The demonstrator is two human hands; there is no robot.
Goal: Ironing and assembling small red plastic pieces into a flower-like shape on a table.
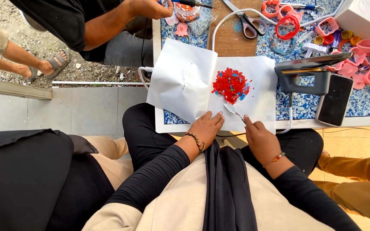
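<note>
A white sheet of paper (185, 81) lies unfolded on the blue speckled table (305, 102). On its right half sits a heap of red and blue plastic flakes (231, 85). My left hand (206, 126) presses flat on the paper's near edge. My right hand (258, 137) pinches a small metal tool (232, 109) whose tip points at the heap's lower edge.
A grey flat iron (307, 72) and a black phone (335, 99) lie right of the paper. Scissors (247, 21), pink and red plastic rings and caps (356, 47) crowd the far side. Another person's hand (150, 8) works at the far left corner; a co-worker sits at my left.
</note>
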